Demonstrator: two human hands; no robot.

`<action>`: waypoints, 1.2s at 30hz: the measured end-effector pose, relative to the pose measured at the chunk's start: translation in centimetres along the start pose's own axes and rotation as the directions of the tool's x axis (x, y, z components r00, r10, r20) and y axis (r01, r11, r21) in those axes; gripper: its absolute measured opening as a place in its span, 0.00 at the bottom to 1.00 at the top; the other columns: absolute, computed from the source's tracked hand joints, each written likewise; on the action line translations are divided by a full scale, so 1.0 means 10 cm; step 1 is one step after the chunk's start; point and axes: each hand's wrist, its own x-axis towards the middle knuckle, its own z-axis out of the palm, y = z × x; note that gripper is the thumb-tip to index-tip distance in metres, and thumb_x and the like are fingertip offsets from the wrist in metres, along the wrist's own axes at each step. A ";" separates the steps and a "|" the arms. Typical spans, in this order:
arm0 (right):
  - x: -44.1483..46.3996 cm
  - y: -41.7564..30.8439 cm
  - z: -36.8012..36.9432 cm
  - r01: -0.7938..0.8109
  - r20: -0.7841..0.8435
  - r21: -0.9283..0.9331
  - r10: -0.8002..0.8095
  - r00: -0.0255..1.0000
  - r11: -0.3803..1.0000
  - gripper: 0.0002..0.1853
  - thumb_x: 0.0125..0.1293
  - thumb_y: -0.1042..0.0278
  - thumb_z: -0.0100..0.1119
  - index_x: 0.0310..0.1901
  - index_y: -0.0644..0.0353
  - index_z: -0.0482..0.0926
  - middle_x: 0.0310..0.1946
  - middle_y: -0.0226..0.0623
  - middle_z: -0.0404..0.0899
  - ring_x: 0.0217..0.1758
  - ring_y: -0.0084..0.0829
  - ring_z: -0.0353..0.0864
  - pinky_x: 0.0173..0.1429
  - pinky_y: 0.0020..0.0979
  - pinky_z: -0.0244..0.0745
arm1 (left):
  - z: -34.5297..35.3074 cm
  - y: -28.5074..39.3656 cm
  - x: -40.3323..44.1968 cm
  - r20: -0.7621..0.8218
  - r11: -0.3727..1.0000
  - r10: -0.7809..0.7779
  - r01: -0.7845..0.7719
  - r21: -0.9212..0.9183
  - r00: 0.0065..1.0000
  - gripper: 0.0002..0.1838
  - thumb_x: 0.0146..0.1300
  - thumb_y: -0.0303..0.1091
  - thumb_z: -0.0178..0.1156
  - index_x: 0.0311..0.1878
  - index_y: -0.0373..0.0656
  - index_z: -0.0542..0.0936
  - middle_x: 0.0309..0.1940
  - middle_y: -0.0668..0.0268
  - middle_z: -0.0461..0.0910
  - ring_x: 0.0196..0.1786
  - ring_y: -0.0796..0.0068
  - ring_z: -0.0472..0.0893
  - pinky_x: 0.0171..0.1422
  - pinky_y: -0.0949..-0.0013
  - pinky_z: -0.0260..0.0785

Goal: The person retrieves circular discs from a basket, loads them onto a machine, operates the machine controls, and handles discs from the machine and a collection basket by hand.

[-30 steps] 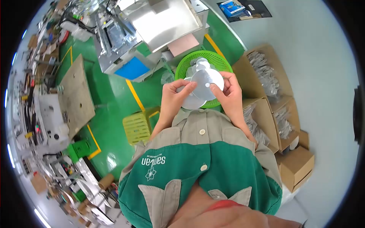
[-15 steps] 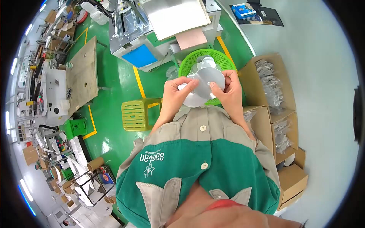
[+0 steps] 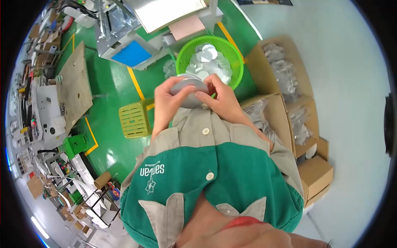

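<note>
Close to my chest, my left hand [image 3: 167, 99] is closed on several thin grey discs [image 3: 191, 87], its thumb lying across the top face. The discs overlap in a loose stack, with more edges showing behind the front one. My right hand [image 3: 219, 95] pinches their right side, fingers curled and thumb pressed on the lower part. Just beyond both hands stands a green perforated basket [image 3: 238, 68], holding many loose shiny discs [image 3: 206, 56].
Cardboard boxes [image 3: 289, 113] with plastic-wrapped pieces stand along the right. A yellow-green stool [image 3: 134, 120] is at the left. Ahead is a machine [image 3: 120, 45] with a blue panel. A wooden board [image 3: 76, 78] and cluttered benches fill the far left.
The discs have been tilted and gathered into a tighter stack, and both hands have shifted left in view. More of the basket's contents now shows. The whole view has turned slightly.
</note>
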 end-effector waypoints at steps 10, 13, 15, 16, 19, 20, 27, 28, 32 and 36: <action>-0.05 0.24 -0.14 0.020 0.209 -0.067 -0.006 0.978 0.998 0.07 0.67 0.68 0.59 0.39 0.63 0.76 0.28 0.31 0.77 0.29 0.20 0.74 0.36 0.25 0.70 | -0.68 -0.35 -0.09 -0.089 0.742 -0.189 0.083 -0.665 0.978 0.16 0.72 0.36 0.54 0.58 0.41 0.71 0.32 0.71 0.78 0.31 0.83 0.76 0.33 0.82 0.69; -0.03 0.10 -0.25 -0.105 0.276 0.046 0.088 0.957 0.993 0.07 0.67 0.67 0.58 0.38 0.63 0.76 0.28 0.31 0.77 0.29 0.21 0.73 0.35 0.24 0.69 | -0.79 -0.50 -0.09 0.103 0.218 -0.056 0.113 -0.970 0.993 0.14 0.75 0.40 0.47 0.52 0.40 0.74 0.20 0.72 0.63 0.21 0.82 0.60 0.23 0.77 0.54; -0.02 -0.17 -0.37 -0.200 0.391 0.302 0.070 0.918 0.932 0.07 0.69 0.68 0.55 0.36 0.64 0.75 0.27 0.31 0.74 0.28 0.19 0.70 0.34 0.23 0.67 | -0.89 -0.55 -0.10 0.139 -0.007 -0.049 0.139 -0.990 0.989 0.14 0.76 0.40 0.46 0.48 0.40 0.75 0.20 0.72 0.62 0.23 0.79 0.59 0.26 0.75 0.54; 0.00 -0.31 -0.42 -0.135 0.397 0.434 -0.054 0.916 0.891 0.07 0.70 0.70 0.52 0.36 0.64 0.74 0.26 0.32 0.73 0.28 0.20 0.71 0.34 0.23 0.67 | -0.92 -0.51 -0.13 0.135 -0.074 -0.051 0.131 -0.989 0.990 0.14 0.75 0.42 0.47 0.47 0.41 0.75 0.20 0.72 0.61 0.25 0.79 0.60 0.28 0.75 0.56; 0.20 -0.76 -0.13 -0.072 0.369 0.849 -0.490 0.790 0.523 0.09 0.73 0.70 0.44 0.38 0.65 0.72 0.25 0.35 0.71 0.28 0.26 0.73 0.34 0.26 0.69 | -0.97 -0.54 -0.20 0.056 -0.024 -0.123 0.053 -0.998 0.991 0.14 0.74 0.43 0.48 0.44 0.42 0.75 0.20 0.73 0.61 0.25 0.79 0.61 0.28 0.76 0.57; 0.26 -0.99 0.02 -0.155 0.407 0.887 -0.578 0.707 0.434 0.11 0.74 0.66 0.44 0.40 0.66 0.71 0.28 0.37 0.72 0.30 0.29 0.74 0.35 0.26 0.70 | -0.98 -0.50 -0.23 0.039 0.003 -0.160 0.040 -0.999 0.986 0.13 0.74 0.43 0.49 0.43 0.43 0.75 0.19 0.74 0.61 0.25 0.79 0.62 0.27 0.76 0.58; 0.43 -2.13 1.06 -0.656 0.687 0.597 -0.716 0.123 0.461 0.24 0.75 0.49 0.42 0.44 0.68 0.72 0.38 0.46 0.72 0.36 0.34 0.75 0.42 0.32 0.78 | -1.43 -0.62 -0.42 -0.097 -0.022 -0.089 -0.099 -0.995 0.991 0.17 0.77 0.43 0.42 0.42 0.41 0.75 0.19 0.72 0.65 0.25 0.78 0.63 0.30 0.75 0.60; 0.47 -2.20 1.17 -0.692 0.711 0.546 -0.699 0.083 0.473 0.25 0.75 0.48 0.42 0.44 0.69 0.72 0.38 0.47 0.72 0.36 0.34 0.75 0.42 0.31 0.78 | -1.52 -0.65 -0.45 -0.124 -0.028 -0.097 -0.127 -0.991 0.987 0.17 0.77 0.43 0.42 0.42 0.41 0.75 0.19 0.72 0.65 0.25 0.78 0.63 0.29 0.75 0.60; 0.66 -2.36 1.74 -0.749 0.674 0.509 -0.738 0.039 0.425 0.32 0.69 0.37 0.45 0.44 0.68 0.71 0.39 0.41 0.72 0.38 0.29 0.74 0.42 0.28 0.73 | -2.02 -0.81 -0.47 -0.225 -0.009 -0.159 -0.229 -0.973 0.961 0.15 0.76 0.43 0.46 0.42 0.43 0.76 0.19 0.74 0.65 0.24 0.80 0.63 0.28 0.76 0.61; 0.94 -2.53 2.35 -0.706 0.660 0.570 -0.746 0.089 0.421 0.35 0.68 0.33 0.45 0.42 0.68 0.72 0.38 0.40 0.73 0.36 0.27 0.75 0.40 0.27 0.72 | -2.72 -0.87 -0.29 -0.278 -0.062 -0.167 -0.291 -0.955 0.946 0.14 0.75 0.42 0.47 0.43 0.43 0.76 0.19 0.74 0.65 0.25 0.79 0.64 0.28 0.76 0.61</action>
